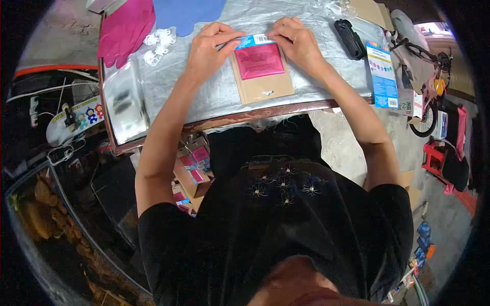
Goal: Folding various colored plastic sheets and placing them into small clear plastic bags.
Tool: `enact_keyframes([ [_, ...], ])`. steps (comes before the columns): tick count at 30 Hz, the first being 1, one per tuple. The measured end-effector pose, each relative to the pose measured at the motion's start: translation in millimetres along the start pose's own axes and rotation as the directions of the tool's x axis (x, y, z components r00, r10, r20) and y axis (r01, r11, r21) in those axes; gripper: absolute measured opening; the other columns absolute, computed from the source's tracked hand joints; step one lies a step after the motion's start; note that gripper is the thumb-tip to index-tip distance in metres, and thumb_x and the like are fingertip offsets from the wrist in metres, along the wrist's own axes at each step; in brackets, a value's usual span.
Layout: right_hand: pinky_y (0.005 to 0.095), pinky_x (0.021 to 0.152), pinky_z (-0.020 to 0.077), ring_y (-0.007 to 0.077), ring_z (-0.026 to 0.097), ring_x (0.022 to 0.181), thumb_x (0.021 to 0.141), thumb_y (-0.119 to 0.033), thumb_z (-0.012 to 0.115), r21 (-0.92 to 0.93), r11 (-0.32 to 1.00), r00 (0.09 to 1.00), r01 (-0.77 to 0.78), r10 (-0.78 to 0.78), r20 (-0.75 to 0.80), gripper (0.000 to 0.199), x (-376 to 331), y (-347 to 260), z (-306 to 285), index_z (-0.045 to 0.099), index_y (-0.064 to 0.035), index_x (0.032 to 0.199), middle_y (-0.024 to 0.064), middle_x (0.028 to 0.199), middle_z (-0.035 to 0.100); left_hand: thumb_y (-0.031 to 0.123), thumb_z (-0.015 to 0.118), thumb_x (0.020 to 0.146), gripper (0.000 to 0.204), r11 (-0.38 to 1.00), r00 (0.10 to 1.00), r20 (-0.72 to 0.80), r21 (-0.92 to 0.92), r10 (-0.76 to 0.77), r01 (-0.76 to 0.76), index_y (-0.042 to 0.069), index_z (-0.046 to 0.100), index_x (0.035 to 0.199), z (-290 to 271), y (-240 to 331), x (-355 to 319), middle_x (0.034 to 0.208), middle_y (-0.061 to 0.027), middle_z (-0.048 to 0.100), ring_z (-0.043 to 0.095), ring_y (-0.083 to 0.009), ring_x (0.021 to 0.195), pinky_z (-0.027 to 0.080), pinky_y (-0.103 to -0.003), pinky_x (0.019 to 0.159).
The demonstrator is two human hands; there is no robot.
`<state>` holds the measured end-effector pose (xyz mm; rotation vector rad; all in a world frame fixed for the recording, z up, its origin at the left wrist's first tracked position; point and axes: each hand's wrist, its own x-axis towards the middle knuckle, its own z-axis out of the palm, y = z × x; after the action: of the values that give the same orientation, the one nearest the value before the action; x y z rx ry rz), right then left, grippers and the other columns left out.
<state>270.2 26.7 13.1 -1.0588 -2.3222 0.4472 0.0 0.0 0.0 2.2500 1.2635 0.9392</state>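
Observation:
A flat magenta packet [260, 62] lies on a brown cardboard backing card [267, 91] near the table's front edge. The card's hanging hole is at its near end. Across the far end runs a blue and white paper label [251, 41] with a barcode. My left hand [208, 47] pinches the label's left end between thumb and forefinger. At the right end my right hand [300, 42] does the same, its other fingers curled. Whether the label is stuck to the card cannot be made out.
Magenta cloth [126, 31], blue cloth [190, 14] and white rings [158, 45] lie at the far left, with clear plastic bags [122, 104] nearer. Rightward are a black case [349, 39] and a blue printed sheet [383, 76]. Packed cards [196, 176] fill a box below the table.

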Motion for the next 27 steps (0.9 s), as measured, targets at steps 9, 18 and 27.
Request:
enact_keyframes([
  [9, 0.0383, 0.097, 0.0493, 0.0285, 0.061, 0.112, 0.086, -0.002, 0.066, -0.176, 0.959, 0.975, 0.220, -0.220, 0.019, 0.036, -22, 5, -6, 0.069, -0.0087, 0.122, 0.0086, 0.123, 0.065, -0.006, 0.063, 0.080, 0.041, 0.965, 0.985, -0.022, 0.204, 0.170, -0.162, 0.013, 0.075, 0.114, -2, 22, -21, 0.107, -0.0049, 0.070, 0.066, -0.0244, 0.100, 0.057, -0.034, 0.086],
  [18, 0.0498, 0.117, 0.0314, 0.0303, 0.046, 0.137, 0.092, -0.010, 0.056, -0.486, 0.849, 0.973, 0.209, -0.128, 0.195, 0.057, -41, -17, -20, 0.050, -0.0181, 0.148, 0.0054, 0.149, 0.051, 0.005, 0.067, 0.083, 0.032, 0.995, 0.999, -0.028, 0.098, 0.028, -0.025, 0.008, 0.072, 0.114, -9, 17, -43, 0.114, -0.0097, 0.069, 0.067, -0.0282, 0.106, 0.056, -0.037, 0.087],
  [27, 0.0480, 0.118, 0.0319, 0.0283, 0.046, 0.140, 0.096, -0.011, 0.057, -0.275, 0.958, 0.994, 0.081, -0.055, 0.100, 0.049, -47, -4, -7, 0.052, -0.0095, 0.145, 0.0084, 0.151, 0.051, 0.043, 0.083, 0.081, 0.046, 0.895, 0.982, -0.138, 0.411, -0.128, 0.174, 0.003, 0.073, 0.101, 11, 18, 15, 0.096, -0.0122, 0.072, 0.065, -0.0168, 0.084, 0.050, -0.032, 0.070],
])
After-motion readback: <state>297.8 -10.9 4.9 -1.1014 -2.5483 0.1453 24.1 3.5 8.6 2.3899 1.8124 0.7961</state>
